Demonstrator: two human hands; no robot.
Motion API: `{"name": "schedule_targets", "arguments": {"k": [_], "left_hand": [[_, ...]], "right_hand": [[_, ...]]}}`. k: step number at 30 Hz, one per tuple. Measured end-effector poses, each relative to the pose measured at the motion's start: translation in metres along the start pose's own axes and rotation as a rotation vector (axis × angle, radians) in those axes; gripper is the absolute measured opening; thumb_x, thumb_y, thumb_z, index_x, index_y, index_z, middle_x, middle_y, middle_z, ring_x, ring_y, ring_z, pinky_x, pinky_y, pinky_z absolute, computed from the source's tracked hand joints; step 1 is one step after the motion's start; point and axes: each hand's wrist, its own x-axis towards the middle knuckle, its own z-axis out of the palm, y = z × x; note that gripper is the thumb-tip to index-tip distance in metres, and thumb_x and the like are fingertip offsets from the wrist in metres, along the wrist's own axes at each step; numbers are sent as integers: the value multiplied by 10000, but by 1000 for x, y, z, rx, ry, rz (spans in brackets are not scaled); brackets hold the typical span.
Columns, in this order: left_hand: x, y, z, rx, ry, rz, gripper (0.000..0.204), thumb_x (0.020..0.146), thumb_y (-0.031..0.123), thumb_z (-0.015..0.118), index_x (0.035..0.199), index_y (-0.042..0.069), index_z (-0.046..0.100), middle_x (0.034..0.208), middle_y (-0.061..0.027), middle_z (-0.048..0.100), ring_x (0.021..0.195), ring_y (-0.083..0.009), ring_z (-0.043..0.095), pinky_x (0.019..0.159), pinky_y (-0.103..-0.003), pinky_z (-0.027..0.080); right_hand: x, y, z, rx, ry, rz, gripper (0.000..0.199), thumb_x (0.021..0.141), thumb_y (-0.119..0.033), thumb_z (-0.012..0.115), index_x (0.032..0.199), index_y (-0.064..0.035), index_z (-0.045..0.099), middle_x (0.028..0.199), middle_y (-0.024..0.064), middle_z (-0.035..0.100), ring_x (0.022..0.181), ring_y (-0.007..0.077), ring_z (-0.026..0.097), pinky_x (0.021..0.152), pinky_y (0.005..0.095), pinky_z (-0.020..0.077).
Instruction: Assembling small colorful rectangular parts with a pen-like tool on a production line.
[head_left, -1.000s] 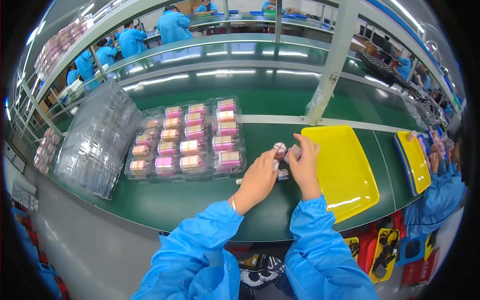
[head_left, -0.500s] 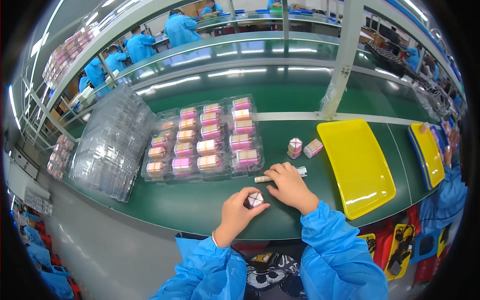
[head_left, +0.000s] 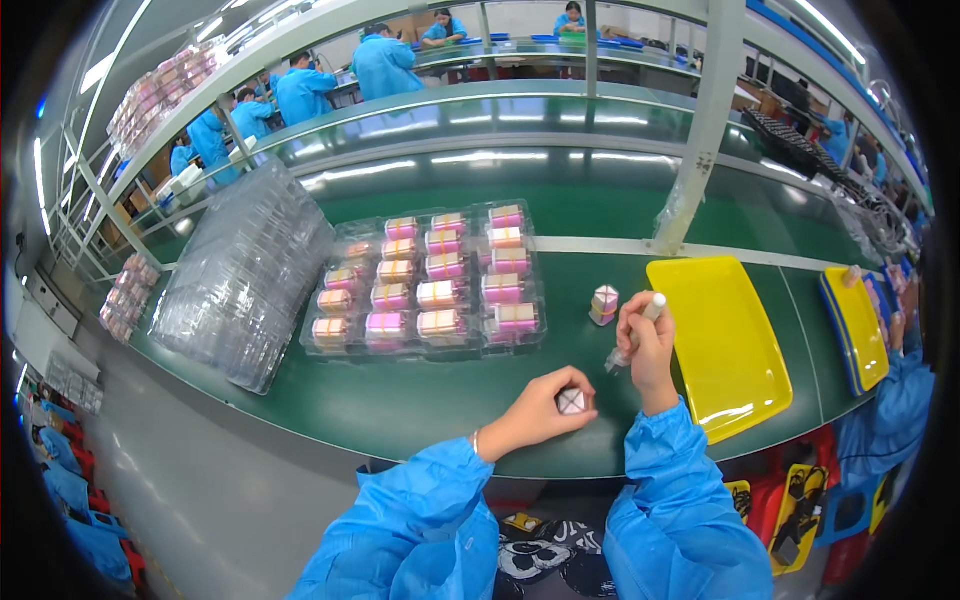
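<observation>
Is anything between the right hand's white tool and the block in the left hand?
Nothing visible: between the white stick tool in the right hand and the block in the left hand there is only a gap over the green table. The upright block stands farther back, off that line.

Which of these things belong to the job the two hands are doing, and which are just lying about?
Seemingly part of it:
small block in the left hand
pale stick-like tool in the right hand
standing block
clear tray with similar blocks

Perhaps just nearby:
yellow tray beside the right hand
stacked clear trays
white post
</observation>
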Motion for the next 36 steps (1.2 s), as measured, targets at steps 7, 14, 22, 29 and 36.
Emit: {"name": "schedule_targets", "arguments": {"k": [7,14,22,29,36], "left_hand": [[37,-5,19,73,-98,-129,244,831,195,760,887,43,579,739,-17,566,704,-108,545,655,-264,465],[28,-1,16,252,-270,180,391,830,250,745,1113,36,581,1240,-142,535,1084,-294,572,895,-368,483],[9,-3,4,289,-343,72,606,805,197,758,1307,52,452,1406,-177,468,1233,-377,516,1001,-414,458],[12,14,-11,555,4,146,277,799,336,733,989,137,696,874,-73,692,785,-251,674,771,-361,494],[6,11,-12,756,126,104,239,888,331,626,912,111,716,668,-71,644,648,-248,629,670,-361,462]], "right_hand": [[9,12,-12,-178,121,-137,94,896,-4,506,909,-52,586,727,-12,522,621,35,449,517,192,324],[6,25,-12,-337,99,-125,105,874,39,542,897,-42,605,753,-27,540,638,31,463,555,190,352],[12,35,-13,-354,185,-204,73,898,15,560,892,-40,608,752,-27,542,650,22,466,565,186,353],[12,34,-15,-312,210,-188,81,900,23,553,895,-38,605,747,-28,532,646,27,467,570,184,352],[8,30,-9,-384,167,-203,87,865,31,548,868,-32,609,760,-28,553,653,21,454,576,189,355]]}}
